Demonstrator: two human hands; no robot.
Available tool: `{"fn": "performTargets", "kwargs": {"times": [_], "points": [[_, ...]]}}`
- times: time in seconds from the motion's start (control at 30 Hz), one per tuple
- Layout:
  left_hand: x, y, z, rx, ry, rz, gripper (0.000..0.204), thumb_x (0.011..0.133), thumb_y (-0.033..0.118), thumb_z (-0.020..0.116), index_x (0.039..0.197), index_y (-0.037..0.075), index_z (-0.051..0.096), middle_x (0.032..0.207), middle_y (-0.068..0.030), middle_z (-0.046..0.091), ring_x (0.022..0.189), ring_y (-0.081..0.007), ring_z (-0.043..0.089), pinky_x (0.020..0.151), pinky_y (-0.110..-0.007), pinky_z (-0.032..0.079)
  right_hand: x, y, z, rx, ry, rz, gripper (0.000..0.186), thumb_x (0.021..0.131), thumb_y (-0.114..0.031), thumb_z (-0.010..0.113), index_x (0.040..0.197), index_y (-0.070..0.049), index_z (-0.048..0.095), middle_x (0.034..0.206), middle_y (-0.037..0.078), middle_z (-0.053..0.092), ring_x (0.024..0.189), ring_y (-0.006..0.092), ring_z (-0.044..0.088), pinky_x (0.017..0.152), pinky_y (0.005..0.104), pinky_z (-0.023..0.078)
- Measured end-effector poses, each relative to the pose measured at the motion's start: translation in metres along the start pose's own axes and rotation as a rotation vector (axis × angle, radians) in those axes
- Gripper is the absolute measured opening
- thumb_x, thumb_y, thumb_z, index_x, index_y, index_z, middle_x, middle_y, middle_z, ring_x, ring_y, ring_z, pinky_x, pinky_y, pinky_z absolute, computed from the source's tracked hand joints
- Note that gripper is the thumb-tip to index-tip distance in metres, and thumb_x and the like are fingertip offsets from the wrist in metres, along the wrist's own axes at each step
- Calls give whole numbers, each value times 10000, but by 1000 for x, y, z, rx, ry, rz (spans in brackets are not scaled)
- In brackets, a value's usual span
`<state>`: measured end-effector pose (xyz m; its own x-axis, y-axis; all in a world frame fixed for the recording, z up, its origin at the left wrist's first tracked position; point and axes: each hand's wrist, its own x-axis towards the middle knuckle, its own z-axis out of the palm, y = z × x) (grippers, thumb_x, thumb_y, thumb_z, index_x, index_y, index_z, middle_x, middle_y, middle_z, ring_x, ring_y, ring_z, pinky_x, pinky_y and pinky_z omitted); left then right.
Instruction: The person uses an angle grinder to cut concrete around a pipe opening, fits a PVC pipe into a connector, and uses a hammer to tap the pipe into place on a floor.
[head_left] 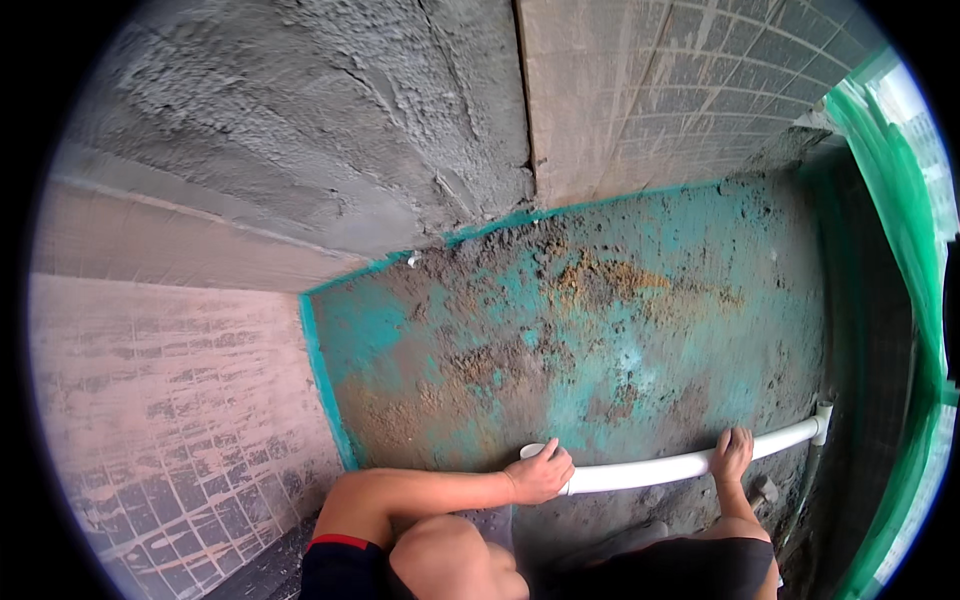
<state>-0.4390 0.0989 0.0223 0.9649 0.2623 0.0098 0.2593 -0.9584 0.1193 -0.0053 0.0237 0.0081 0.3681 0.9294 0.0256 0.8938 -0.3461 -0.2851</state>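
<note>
A long white plastic pipe (pixel 660 470) lies low across the floor in front of me, with a white fitting at its left end and a tee fitting (pixel 823 424) at its right end. My left hand (pixel 541 474) is closed round the pipe's left end, by the fitting. Farther right, my right hand (pixel 732 454) grips the pipe from above, its fingers curled over the top. The underside of the pipe is out of sight.
The green-coated floor (pixel 480 340) carries loose dirt, with a sandy heap (pixel 610 280) toward the back. Tiled walls stand left and at the back right, beside a rough cement wall (pixel 330 110). Green netting (pixel 915 250) hangs at the right edge. A stone (pixel 766 490) lies near my right forearm.
</note>
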Motion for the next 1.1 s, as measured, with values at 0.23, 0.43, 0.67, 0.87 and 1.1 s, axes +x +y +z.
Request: {"fn": "performTargets", "kwargs": {"times": [0.23, 0.43, 0.67, 0.87, 1.1], "points": [[9, -2, 7, -236, 4, -45, 281, 758, 338, 610, 843, 80, 682, 810, -51, 578, 871, -236, 544, 830, -413, 447, -1, 8, 1, 18, 8, 88, 283, 926, -172, 545, 711, 11, 525, 761, 221, 527, 781, 449, 516, 724, 530, 408], [11, -10, 3, -405, -97, -129, 441, 645, 416, 802, 907, 96, 650, 912, -51, 598, 952, -230, 584, 951, -386, 452, 1, 5, -1, -27, -71, 112, 298, 927, -205, 533, 709, -1, 537, 781, 218, 576, 794, 442, 555, 740, 520, 440], [9, -13, -3, -390, -83, -137, 477, 646, 409, 830, 939, 83, 642, 928, -49, 604, 988, -232, 566, 945, -393, 443, 4, -5, 0, -15, -34, 135, 288, 926, -219, 571, 732, -6, 567, 800, 202, 597, 826, 424, 578, 764, 503, 457], [23, -3, -19, -246, -78, -148, 545, 733, 477, 821, 1036, 67, 627, 965, -77, 598, 1039, -242, 566, 1051, -483, 404, -10, -13, -1, 43, 37, -42, 207, 871, -128, 661, 726, -32, 547, 770, 182, 556, 761, 396, 548, 737, 502, 444], [17, -8, 4, -336, -22, -106, 534, 600, 418, 853, 942, 88, 610, 860, -60, 578, 876, -251, 584, 937, -422, 463, -25, -77, -1, 96, -67, -281, 116, 829, -170, 690, 779, -95, 618, 748, 77, 573, 731, 300, 591, 706, 412, 462]]}}
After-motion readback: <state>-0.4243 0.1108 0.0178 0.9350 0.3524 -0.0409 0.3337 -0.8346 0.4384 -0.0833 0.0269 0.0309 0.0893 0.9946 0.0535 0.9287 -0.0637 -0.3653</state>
